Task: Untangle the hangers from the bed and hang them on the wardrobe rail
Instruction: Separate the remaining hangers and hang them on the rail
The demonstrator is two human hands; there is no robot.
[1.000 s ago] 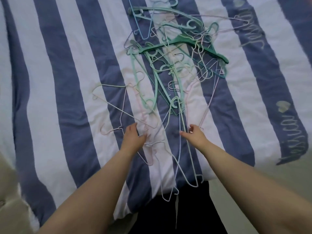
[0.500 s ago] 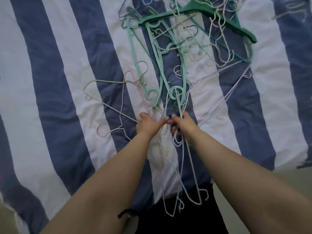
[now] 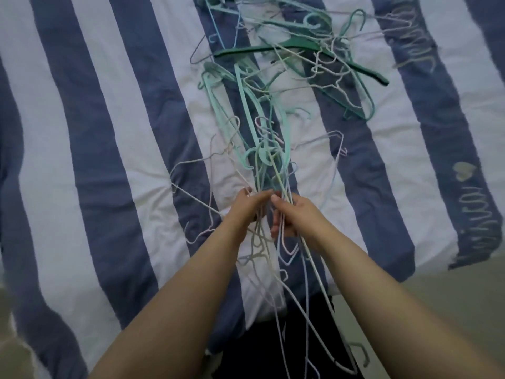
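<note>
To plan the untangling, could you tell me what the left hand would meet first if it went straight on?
Probably the mint hanger just beyond the left hand; depth is unclear.

Open striped duvet left and right of the central tangle of hangers.

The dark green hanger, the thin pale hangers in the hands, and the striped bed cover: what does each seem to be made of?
Dark green hanger: probably plastic, matte; it is a flat, broad bar of even colour.
Thin pale hangers: likely coated wire; very slim pastel rods with tight bends.
Striped bed cover: woven fabric, perhaps cotton; soft wrinkles, no shine.
</note>
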